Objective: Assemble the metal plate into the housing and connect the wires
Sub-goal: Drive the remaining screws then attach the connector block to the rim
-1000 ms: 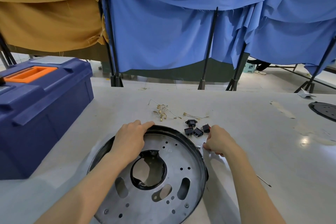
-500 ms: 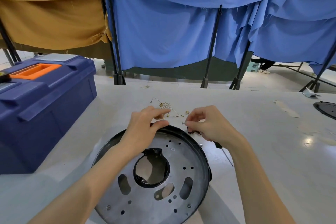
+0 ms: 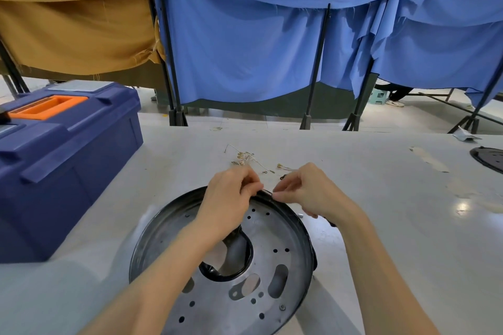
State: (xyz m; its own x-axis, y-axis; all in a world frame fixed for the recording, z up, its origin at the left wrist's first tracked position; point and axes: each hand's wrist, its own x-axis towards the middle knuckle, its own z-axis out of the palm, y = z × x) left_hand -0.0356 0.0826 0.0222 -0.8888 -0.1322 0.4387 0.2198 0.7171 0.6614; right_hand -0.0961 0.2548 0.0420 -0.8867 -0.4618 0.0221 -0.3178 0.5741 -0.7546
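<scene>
Left hand (image 3: 231,194) curls its fingers, pinching the round black housing (image 3: 310,247) at its far rim. Right hand (image 3: 309,190) pinches a small pale part (image 3: 274,194) just beside.

The left hand (image 3: 231,196) and the right hand (image 3: 310,190) are bare. Back from the fingers (image 3: 284,189), the left forearm (image 3: 168,258) and the right forearm (image 3: 373,258) are bare too, right down to the bottom edge. Both arms look slim and smooth.
</scene>
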